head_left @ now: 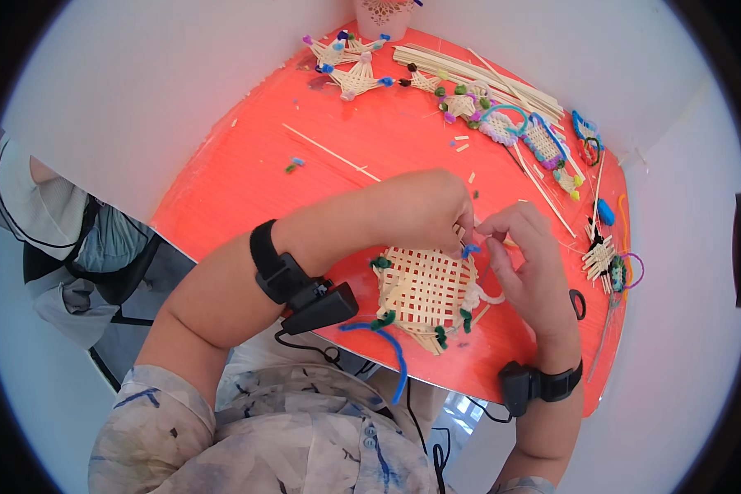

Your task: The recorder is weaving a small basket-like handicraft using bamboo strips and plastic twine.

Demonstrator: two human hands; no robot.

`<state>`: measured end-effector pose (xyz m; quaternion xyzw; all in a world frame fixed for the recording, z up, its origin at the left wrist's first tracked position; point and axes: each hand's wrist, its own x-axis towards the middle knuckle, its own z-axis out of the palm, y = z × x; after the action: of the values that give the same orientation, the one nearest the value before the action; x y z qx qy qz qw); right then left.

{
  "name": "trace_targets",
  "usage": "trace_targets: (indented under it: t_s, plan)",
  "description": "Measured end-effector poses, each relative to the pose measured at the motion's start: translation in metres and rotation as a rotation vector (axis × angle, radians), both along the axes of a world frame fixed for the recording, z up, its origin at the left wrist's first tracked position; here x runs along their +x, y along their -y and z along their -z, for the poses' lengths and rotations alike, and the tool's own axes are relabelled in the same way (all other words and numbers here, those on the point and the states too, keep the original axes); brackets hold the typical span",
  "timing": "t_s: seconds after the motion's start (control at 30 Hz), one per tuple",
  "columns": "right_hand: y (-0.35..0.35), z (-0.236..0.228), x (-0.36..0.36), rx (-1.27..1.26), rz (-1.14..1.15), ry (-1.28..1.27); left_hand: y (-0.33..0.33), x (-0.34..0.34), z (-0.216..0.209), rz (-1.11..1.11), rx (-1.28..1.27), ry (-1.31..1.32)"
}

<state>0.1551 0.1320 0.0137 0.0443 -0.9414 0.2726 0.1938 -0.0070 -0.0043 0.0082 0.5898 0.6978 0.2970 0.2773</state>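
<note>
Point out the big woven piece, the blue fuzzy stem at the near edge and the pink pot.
Big woven piece point(426, 285), head view: lattice middle.
Blue fuzzy stem point(402, 360), head view: mid-curve.
Pink pot point(384, 25), head view: side wall.

The woven mat is lattice-patterned cream, its tufts green, the tabletop red.

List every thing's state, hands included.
Woven panel: openly woven, gaps showing
Green tufts: attached around its rim
Left hand: curled beside blue tuft, grip unclear
Right hand: half-curled, grip unclear
Long blue pipe cleaner: curved, overhanging the table's near edge
Pale sticks: loosely bundled
Star weaves: tips tufted
Wrist straps: fastened
</note>
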Motion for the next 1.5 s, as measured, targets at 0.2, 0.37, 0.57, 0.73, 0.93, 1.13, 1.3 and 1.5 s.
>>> trace_targets:
  t_s: [0.2,0.37,0.57,0.73,0.93,1.13,1.3,1.5]
  plan:
    - [0.008,-0.002,0.0,-0.031,0.08,0.109,0.0,0.003,0.001,-0.049,-0.002,-0.152]
    - [0.01,0.0,0.001,0.081,0.095,0.084,-0.003,0.005,0.004,-0.054,0.022,-0.17]
    - [0.014,-0.004,0.004,-0.161,0.172,0.309,-0.004,0.008,0.002,-0.017,-0.009,-0.159]
    - [0.002,0.002,0.007,-0.412,0.148,0.248,-0.002,0.006,0.0,-0.026,0.036,-0.125]
    - [0.001,-0.002,0.005,-0.302,0.064,0.214,0.0,0.001,-0.003,-0.007,0.02,-0.029]
    - [-0.004,0.0,-0.001,-0.055,-0.109,0.018,0.0,-0.003,-0.007,0.152,-0.058,0.117]
    - [-0.003,0.001,-0.003,0.241,-0.158,-0.174,0.004,0.0,-0.019,0.142,-0.204,0.225]
    - [0.002,-0.002,-0.003,0.334,-0.104,-0.29,0.005,-0.006,-0.018,0.141,-0.232,0.329]
